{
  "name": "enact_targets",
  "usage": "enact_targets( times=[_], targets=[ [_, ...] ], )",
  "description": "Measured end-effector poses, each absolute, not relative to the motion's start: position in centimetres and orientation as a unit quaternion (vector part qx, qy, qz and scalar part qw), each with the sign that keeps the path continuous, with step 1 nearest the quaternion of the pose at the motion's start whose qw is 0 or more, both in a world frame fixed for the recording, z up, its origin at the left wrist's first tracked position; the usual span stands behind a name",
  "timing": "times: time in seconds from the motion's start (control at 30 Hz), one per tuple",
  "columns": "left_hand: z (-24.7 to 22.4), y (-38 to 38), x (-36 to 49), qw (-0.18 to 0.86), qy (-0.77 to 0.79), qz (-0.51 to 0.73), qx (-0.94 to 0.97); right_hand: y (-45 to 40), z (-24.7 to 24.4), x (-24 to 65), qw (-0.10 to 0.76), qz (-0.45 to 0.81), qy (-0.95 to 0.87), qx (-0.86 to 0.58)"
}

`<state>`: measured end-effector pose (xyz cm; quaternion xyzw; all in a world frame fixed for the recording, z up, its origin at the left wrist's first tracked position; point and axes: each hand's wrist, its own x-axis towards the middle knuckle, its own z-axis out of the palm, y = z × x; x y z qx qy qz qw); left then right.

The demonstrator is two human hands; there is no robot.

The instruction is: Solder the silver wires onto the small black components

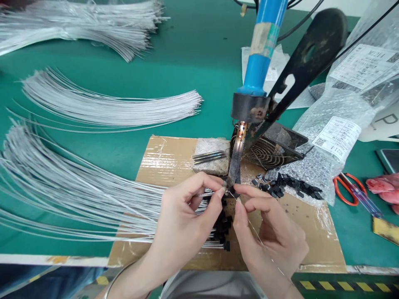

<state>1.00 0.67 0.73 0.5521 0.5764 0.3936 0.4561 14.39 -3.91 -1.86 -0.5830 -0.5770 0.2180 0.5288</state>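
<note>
We pinch a small piece (227, 192) in our left hand (183, 214) | thin wire (254, 230) in our right hand (272, 228) | soldering iron (249, 106) above both

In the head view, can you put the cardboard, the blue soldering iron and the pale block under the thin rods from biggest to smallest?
1. Cardboard, though partly covered
2. Soldering iron, perhaps looking bigger by being nearer the camera
3. Pale block

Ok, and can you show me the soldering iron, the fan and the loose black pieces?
Soldering iron (256, 74): head view, lower blue handle.
Fan (264, 153): head view, front grille.
Black pieces (283, 180): head view, middle of the pile.
</note>
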Motion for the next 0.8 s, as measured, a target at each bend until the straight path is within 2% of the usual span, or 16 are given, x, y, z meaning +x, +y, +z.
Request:
enact_targets(
  times=[0.8],
  targets=[
    [0.84,0.95,0.92,0.476,0.569,0.401,0.537,-3.87,-1.46,14.52,0.517,0.218,-0.581,-0.590]
  ],
)
